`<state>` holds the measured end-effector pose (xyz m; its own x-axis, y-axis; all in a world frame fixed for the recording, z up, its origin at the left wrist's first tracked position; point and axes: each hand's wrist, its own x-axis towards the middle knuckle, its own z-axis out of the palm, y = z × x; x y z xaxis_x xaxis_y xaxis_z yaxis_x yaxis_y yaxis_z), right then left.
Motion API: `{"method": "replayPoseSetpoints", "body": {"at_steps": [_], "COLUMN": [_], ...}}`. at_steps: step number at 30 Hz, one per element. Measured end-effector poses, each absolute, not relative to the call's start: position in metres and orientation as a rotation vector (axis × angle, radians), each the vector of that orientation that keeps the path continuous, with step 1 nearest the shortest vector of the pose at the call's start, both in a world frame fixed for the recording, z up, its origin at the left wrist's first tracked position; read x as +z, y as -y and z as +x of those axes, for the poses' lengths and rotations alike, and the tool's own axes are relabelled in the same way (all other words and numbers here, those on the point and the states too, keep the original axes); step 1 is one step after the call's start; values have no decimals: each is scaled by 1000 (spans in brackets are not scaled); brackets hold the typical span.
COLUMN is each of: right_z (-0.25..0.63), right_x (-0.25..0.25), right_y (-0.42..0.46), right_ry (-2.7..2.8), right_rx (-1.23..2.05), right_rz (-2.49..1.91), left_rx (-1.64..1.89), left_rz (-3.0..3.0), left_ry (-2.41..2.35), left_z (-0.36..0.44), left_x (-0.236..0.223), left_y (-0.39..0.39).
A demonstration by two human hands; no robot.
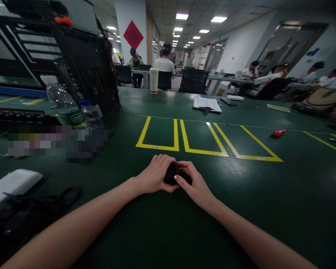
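A small black object is between my two hands, just above or on the green tabletop; its kind is hard to make out. My left hand wraps round its left side, with the thumb beneath and the fingers over the top. On the right, my right hand grips the other side between thumb and curled fingers. Both palms hide much of the object. Just beyond the hands, yellow tape outlines mark the green table.
Left stand a black computer case, a clear bottle, a blue-capped bottle, a white power strip and black cables. Farther off are a white cup, a clipboard and a red tool. Several people sit beyond.
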<state>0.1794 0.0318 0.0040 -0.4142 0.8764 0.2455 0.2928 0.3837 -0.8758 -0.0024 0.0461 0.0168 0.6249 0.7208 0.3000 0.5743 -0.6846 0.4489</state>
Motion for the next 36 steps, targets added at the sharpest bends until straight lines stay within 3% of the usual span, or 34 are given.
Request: {"method": "replayPoseSetpoints", "body": {"at_steps": [11, 21, 28, 36], "right_z": [182, 180, 183, 181], "right_x": [-1, 6, 2, 5], "right_y": [-33, -30, -32, -31], "right_ry": [1927, 1917, 1946, 1908], "right_rx": [839, 1061, 845, 994], "right_rz": [-940, -1005, -943, -1026], "left_rx": [695, 685, 680, 667], "left_rz": [2572, 2556, 2575, 2575], "left_ry": [-1066, -1039, -1055, -1046], "left_z": [-1, -2, -1, -2], "left_x": [15, 15, 17, 16], "left_y": [-46, -46, -46, -46]}}
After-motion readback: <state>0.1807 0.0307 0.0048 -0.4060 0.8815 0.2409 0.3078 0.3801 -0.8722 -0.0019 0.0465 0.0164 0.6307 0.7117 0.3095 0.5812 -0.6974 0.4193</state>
